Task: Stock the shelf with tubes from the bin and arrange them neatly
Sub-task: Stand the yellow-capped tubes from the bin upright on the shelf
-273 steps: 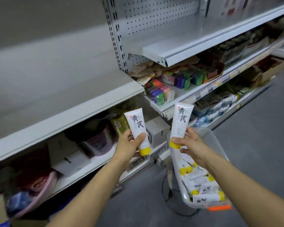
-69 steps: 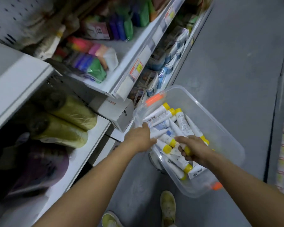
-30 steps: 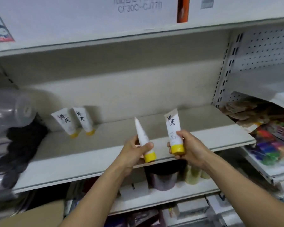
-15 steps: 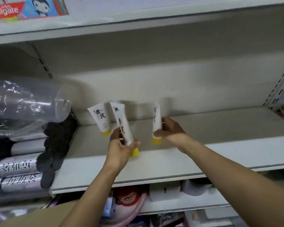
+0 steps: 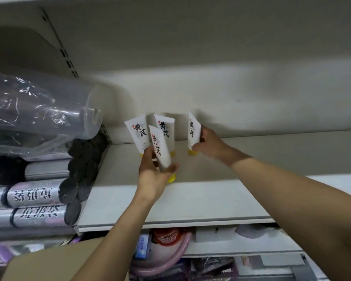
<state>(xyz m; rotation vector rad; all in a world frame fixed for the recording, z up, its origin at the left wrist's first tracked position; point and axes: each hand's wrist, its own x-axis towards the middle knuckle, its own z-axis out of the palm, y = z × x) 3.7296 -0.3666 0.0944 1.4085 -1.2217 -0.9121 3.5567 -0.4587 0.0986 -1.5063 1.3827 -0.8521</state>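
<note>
Two white tubes with yellow caps stand cap-down at the back of the white shelf (image 5: 190,199): one on the left (image 5: 137,132), one just right of it (image 5: 166,128). In front of that pair my left hand (image 5: 153,177) grips a third tube (image 5: 160,151) near its yellow cap, tilted. To their right my right hand (image 5: 209,146) holds a fourth tube (image 5: 193,131) upright with its cap down at the shelf, close to the back wall. The bin is out of view.
Left of the shelf lies a stack of rolled black bags in silver sleeves (image 5: 34,195) with a clear plastic container (image 5: 39,112) on top. The shelf stretches bare to the right. A pink basin (image 5: 164,254) and packets fill the shelf below.
Both hands have pushed further in toward the back wall. The right tube now stands lower at the shelf and faces me; the left tube sits closer to the standing pair.
</note>
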